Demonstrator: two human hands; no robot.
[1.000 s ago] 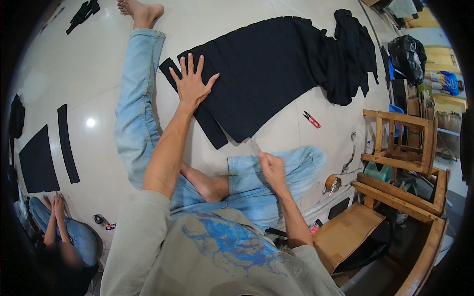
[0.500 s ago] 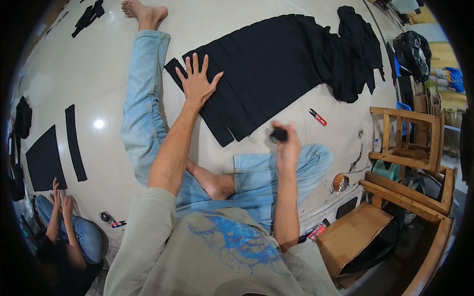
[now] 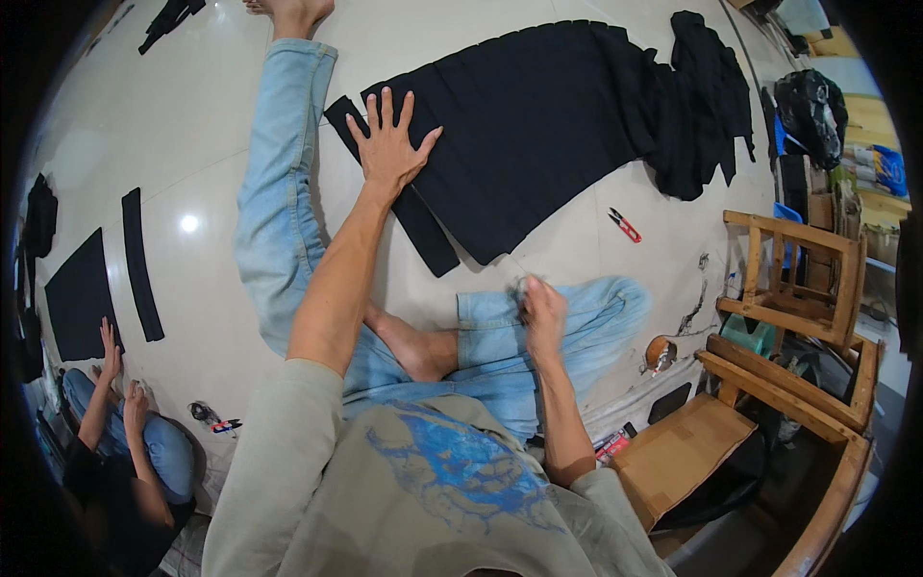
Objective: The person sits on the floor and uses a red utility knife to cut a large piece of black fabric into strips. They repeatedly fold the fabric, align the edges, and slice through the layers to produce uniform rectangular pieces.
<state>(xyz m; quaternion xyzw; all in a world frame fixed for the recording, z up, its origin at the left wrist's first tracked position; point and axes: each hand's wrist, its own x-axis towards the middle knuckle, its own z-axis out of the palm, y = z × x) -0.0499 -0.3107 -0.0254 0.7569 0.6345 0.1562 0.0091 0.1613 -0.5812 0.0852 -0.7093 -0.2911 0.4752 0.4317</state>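
Observation:
A large piece of black cloth [image 3: 538, 125] is spread on the pale floor, its far right end bunched up. My left hand [image 3: 392, 154] lies flat on its left end, fingers spread. A narrow black strip of cloth [image 3: 423, 234] lies along that end, partly hidden by my left hand and forearm. My right hand [image 3: 544, 313] is closed above my bent leg, near the cloth's lower corner but apart from it. A small greyish smear shows at its fingers; what it holds is too blurred to name. Red thread snips [image 3: 625, 225] lie right of the cloth.
At left, another person's hand [image 3: 111, 348] is beside a black cloth panel [image 3: 82, 298] and a dark strip [image 3: 141, 264]. Wooden stool frames [image 3: 793, 274] and a cardboard piece [image 3: 683, 457] stand at right. A brown tape roll [image 3: 661, 354] lies nearer me.
My right hand has moved down and slightly left, away from the cloth; the dark thing seen in it earlier no longer shows clearly. Crease lines near the cloth's left end have faded. My left hand stays put.

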